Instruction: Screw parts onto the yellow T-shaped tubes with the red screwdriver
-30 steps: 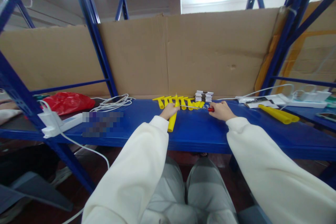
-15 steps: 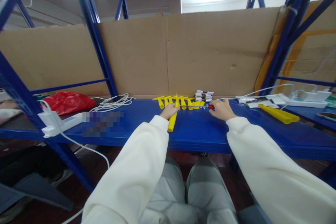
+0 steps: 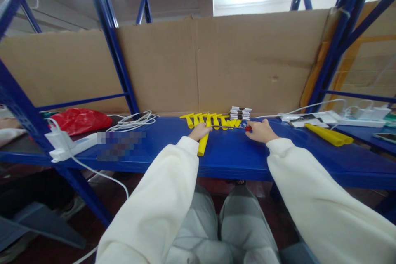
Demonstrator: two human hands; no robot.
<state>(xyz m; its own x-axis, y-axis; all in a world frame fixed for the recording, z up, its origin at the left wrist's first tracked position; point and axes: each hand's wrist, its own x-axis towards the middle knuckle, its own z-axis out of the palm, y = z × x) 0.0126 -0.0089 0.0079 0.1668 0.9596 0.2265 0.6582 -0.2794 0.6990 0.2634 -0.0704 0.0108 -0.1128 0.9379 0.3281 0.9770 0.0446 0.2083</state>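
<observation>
My left hand (image 3: 199,131) is closed around a yellow T-shaped tube piece (image 3: 202,147), whose long end points toward me over the blue shelf. Across from it, my right hand (image 3: 262,131) grips the red handle of a screwdriver (image 3: 248,128). The thin shaft runs leftward, and its tip end meets the yellow piece beside my left fingers; exactly where it touches is too small to tell. Just behind both hands lie several more yellow T-shaped pieces (image 3: 189,121) in a row, partly covered by the shaft.
A stack of small white and dark packs (image 3: 240,113) stands behind my right hand. Two yellow tubes (image 3: 329,135) lie at right. On the left are a red plastic bag (image 3: 81,121), coiled white cable (image 3: 136,121) and a power strip (image 3: 83,143). Cardboard (image 3: 247,62) walls the back.
The screwdriver's handle and shaft sit slightly lower, and the fingers of my right hand have shifted a little on the handle. My left hand and its yellow piece have hardly moved.
</observation>
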